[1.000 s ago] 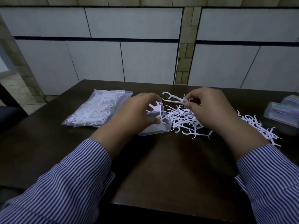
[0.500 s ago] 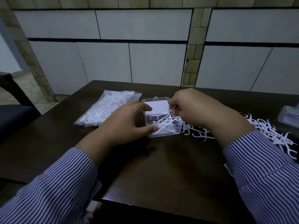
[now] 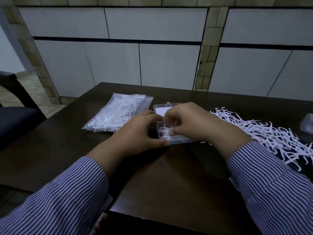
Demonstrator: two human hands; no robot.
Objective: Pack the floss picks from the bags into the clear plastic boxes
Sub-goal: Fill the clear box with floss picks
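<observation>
A small clear plastic box (image 3: 179,141) lies open on the dark table, its lid (image 3: 162,107) tipped back. My left hand (image 3: 142,131) holds the box's left side between thumb and fingers. Over the box, my right hand (image 3: 189,122) has its fingers curled down onto white floss picks (image 3: 165,132) inside it. To the right a loose pile of floss picks (image 3: 264,134) is spread across the table. Left of the box lies a clear zip bag of floss picks (image 3: 116,114).
Another clear box (image 3: 307,124) sits at the right edge of view. The dark table (image 3: 160,175) ends close to me at its front edge. A dark chair (image 3: 15,116) stands to the left, and a white panelled wall rises behind the table.
My right hand carried picks from the loose pile to the box and lowered them in. My left hand stayed on the box. The head camera turned to the left.
</observation>
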